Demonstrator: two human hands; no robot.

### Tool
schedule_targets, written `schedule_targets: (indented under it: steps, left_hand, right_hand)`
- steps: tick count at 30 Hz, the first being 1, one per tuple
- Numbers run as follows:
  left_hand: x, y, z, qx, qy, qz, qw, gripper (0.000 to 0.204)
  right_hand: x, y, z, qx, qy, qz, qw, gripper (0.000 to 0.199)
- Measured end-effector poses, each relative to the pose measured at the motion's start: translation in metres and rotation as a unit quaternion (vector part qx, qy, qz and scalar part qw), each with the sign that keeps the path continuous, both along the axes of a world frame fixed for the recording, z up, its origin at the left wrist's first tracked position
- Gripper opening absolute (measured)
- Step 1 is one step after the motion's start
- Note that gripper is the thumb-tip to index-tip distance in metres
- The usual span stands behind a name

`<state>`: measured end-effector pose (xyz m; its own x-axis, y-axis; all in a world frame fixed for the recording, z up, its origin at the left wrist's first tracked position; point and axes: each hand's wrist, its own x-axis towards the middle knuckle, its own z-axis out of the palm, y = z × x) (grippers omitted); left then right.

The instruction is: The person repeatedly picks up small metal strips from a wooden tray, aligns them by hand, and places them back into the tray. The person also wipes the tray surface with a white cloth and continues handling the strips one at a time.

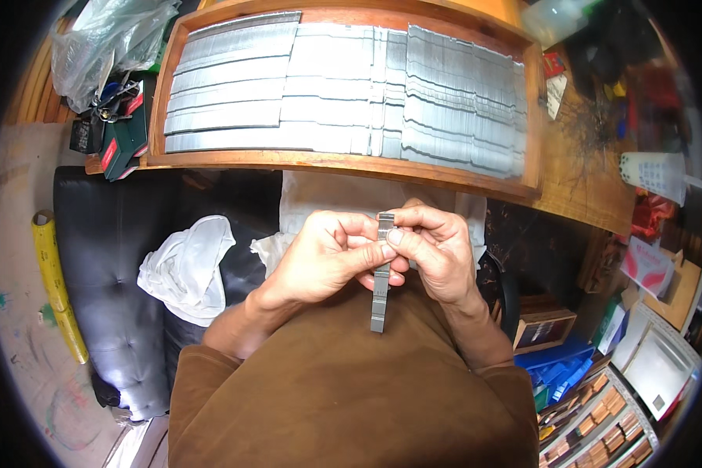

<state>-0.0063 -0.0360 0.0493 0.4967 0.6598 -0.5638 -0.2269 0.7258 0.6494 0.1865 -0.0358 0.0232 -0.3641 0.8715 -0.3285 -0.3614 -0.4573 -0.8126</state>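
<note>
My left hand [331, 253] and my right hand [437, 246] meet in front of my chest, both closed on a narrow segmented grey metal strip [379, 300]. It stands nearly upright in the view, its top end between my fingertips and its lower end hanging free against the brown shirt. Both thumbs press on its upper part. The fingers partly hide its middle. Just beyond my hands is a shallow wooden tray [343, 165] filled with rows of thin silvery metal strips [327, 86], packed close together.
A black tufted seat [109, 288] with a crumpled white cloth [189, 269] is at the left, beside a yellow tube [58, 288]. Clear plastic bags [113, 47] lie at the upper left. A patterned cup [651, 173] stands at the right, above boxes and a blue bin [558, 370].
</note>
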Motion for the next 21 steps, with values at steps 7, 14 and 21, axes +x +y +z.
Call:
schedule_targets:
  steps: [7, 14, 21]
  left_hand:
    - [0.0001, 0.0019, -0.0039, -0.017, -0.009, 0.004, 1.0, 0.024]
    - [-0.0002, 0.0016, -0.0059, -0.015, -0.013, 0.001, 1.0, 0.023]
    - [-0.0009, 0.0014, -0.0103, -0.017, -0.035, -0.003, 0.999, 0.023]
  right_hand:
    - [-0.0028, 0.0002, 0.0018, -0.025, -0.013, -0.007, 1.0, 0.015]
    - [-0.0019, -0.0011, -0.002, -0.025, -0.008, -0.008, 1.0, 0.016]
    - [-0.0007, -0.0019, -0.0027, -0.013, -0.01, -0.008, 1.0, 0.012]
